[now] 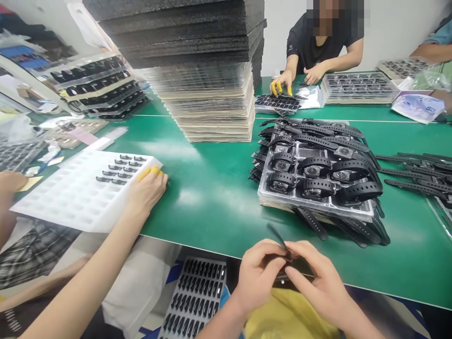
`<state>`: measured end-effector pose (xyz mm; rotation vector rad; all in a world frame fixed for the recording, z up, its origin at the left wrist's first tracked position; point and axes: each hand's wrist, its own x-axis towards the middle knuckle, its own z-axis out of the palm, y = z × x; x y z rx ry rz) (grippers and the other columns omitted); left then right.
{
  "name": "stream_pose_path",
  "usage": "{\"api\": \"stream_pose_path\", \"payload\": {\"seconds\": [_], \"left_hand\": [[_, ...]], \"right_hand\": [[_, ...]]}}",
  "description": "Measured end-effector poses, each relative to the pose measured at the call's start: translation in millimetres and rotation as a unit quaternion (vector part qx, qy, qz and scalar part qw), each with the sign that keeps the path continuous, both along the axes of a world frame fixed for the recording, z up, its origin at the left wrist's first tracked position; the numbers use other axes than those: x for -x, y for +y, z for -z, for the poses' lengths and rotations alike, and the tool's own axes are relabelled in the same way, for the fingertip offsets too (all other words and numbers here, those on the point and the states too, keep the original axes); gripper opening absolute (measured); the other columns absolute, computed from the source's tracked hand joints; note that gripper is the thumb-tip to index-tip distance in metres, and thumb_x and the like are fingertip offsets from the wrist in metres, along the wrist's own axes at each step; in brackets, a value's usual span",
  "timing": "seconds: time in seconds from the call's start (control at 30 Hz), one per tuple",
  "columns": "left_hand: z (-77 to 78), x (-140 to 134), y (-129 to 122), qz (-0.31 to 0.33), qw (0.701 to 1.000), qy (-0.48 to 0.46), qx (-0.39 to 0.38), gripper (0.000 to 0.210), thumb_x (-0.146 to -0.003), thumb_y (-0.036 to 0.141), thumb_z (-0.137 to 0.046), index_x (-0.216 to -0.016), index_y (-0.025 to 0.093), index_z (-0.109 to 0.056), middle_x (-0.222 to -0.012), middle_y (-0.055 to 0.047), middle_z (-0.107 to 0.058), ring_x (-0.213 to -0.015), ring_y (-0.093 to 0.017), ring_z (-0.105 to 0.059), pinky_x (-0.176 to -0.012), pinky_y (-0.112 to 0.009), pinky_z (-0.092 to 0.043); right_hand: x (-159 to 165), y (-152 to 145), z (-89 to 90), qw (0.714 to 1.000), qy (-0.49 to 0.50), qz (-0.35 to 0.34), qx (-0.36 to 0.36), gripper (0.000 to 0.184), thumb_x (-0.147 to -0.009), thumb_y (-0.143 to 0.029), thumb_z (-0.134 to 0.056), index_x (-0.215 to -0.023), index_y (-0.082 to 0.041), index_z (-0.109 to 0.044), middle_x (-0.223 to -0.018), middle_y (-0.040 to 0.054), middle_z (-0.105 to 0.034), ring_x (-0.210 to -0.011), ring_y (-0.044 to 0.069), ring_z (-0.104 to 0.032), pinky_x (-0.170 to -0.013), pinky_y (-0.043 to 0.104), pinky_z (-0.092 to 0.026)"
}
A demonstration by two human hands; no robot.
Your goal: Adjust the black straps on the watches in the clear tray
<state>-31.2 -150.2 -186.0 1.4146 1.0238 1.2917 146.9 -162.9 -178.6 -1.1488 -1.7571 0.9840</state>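
Observation:
Low at the table's front edge, my left hand (260, 270) and my right hand (315, 274) are closed together around a dark smartwatch (282, 264). One end of its black strap (277, 235) sticks up between my fingers; most of the watch is hidden by my hands. Just beyond them a clear plastic tray (263, 190) holds several black-strapped smartwatches (313, 170), their round sensor backs facing up. More straps hang out from under that tray and lie piled across its back.
At left a co-worker's hand (150, 188) with yellow finger covers rests by a white foam tray (67, 197) of small black parts. Stacked trays and black foam sheets (212, 70) tower at the back. Another person (325, 52) works across the green table (212, 188). Loose straps (423, 176) lie right.

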Motion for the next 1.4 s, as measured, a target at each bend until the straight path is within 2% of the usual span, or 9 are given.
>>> {"api": "stream_pose_path", "payload": {"seconds": [0.2,0.37,0.53,0.7,0.83,0.97,1.13,1.3,1.4], "left_hand": [[5.5,-1,9,0.015,0.971,-0.185,0.148,0.023,-0.084,0.034,-0.081,-0.089,0.016,-0.067,-0.082,-0.002,-0.069,-0.074,-0.012,-0.064,-0.072,-0.022,-0.053],[-5.7,-4,6,0.146,0.973,-0.116,0.133,0.03,-0.096,0.044,-0.065,-0.109,0.017,-0.063,-0.094,-0.005,-0.065,-0.085,-0.016,-0.061,-0.079,-0.027,-0.051],[-0.8,4,9,0.129,0.985,-0.078,0.079,0.048,-0.1,0.055,-0.052,-0.135,0.023,-0.054,-0.117,-0.01,-0.056,-0.097,-0.019,-0.055,-0.087,-0.031,-0.049],[-1.6,12,12,0.13,0.988,0.026,0.077,0.035,-0.088,0.034,-0.074,-0.12,0.021,-0.068,-0.112,-0.01,-0.064,-0.102,-0.022,-0.058,-0.093,-0.034,-0.047],[-5.7,8,10,0.109,0.989,0.031,0.097,0.014,-0.084,0.024,-0.073,-0.095,0.016,-0.076,-0.09,-0.008,-0.068,-0.089,-0.021,-0.06,-0.083,-0.033,-0.048],[-5.5,3,9,0.093,0.986,0.005,0.135,0.031,-0.079,0.021,-0.075,-0.11,0.017,-0.077,-0.085,-0.005,-0.064,-0.082,-0.018,-0.059,-0.079,-0.031,-0.049],[-5.9,1,10,0.07,0.984,0.059,0.153,0.024,-0.079,0.021,-0.075,-0.102,0.017,-0.081,-0.079,-0.003,-0.063,-0.076,-0.016,-0.059,-0.073,-0.028,-0.049],[-5.9,4,11,0.064,0.984,0.061,0.152,0.023,-0.08,0.02,-0.074,-0.101,0.017,-0.081,-0.08,-0.004,-0.066,-0.073,-0.016,-0.061,-0.072,-0.027,-0.049],[-8.7,6,11,0.077,0.984,0.069,0.142,0.022,-0.08,0.019,-0.074,-0.101,0.019,-0.082,-0.079,-0.003,-0.067,-0.075,-0.016,-0.061,-0.073,-0.027,-0.049]], "right_hand": [[4,1,-4.8,0.999,-0.018,0.023,0.046,0.047,-0.088,-0.013,-0.059,-0.132,-0.031,-0.06,-0.095,0.0,-0.065,-0.09,0.019,-0.065,-0.083,0.03,-0.055],[7,6,-10.6,0.987,0.035,-0.022,0.155,0.023,-0.085,-0.021,-0.069,-0.107,-0.024,-0.063,-0.092,-0.0001,-0.065,-0.082,0.018,-0.062,-0.075,0.029,-0.052],[7,5,4.1,0.967,0.161,0.031,0.197,0.019,-0.095,-0.037,-0.067,-0.086,-0.022,-0.064,-0.076,-0.0008,-0.063,-0.069,0.015,-0.058,-0.065,0.025,-0.047],[2,1,20.0,0.912,0.319,0.082,0.243,0.02,-0.09,-0.042,-0.076,-0.093,-0.023,-0.069,-0.072,-0.0005,-0.068,-0.064,0.014,-0.063,-0.063,0.023,-0.052],[1,4,17.4,0.916,0.296,0.076,0.259,0.023,-0.087,-0.043,-0.08,-0.093,-0.022,-0.073,-0.072,0.0012,-0.07,-0.065,0.015,-0.065,-0.063,0.023,-0.055],[3,5,14.5,0.923,0.264,0.094,0.264,0.026,-0.085,-0.047,-0.08,-0.089,-0.022,-0.073,-0.073,0.0017,-0.071,-0.068,0.017,-0.067,-0.065,0.024,-0.056],[3,2,19.5,0.943,0.228,0.115,0.214,0.022,-0.089,-0.044,-0.076,-0.089,-0.022,-0.073,-0.085,0.0041,-0.071,-0.077,0.019,-0.068,-0.072,0.026,-0.059],[-3,0,19.2,0.965,0.208,0.124,0.102,0.052,-0.103,-0.033,-0.058,-0.152,-0.038,-0.044,-0.111,0.0045,-0.067,-0.089,0.018,-0.067,-0.073,0.027,-0.059],[-11,4,14.6,0.991,0.125,0.04,0.034,0.049,-0.105,-0.025,-0.051,-0.151,-0.042,-0.047,-0.104,0.0035,-0.067,-0.088,0.018,-0.066,-0.075,0.029,-0.057]]}}
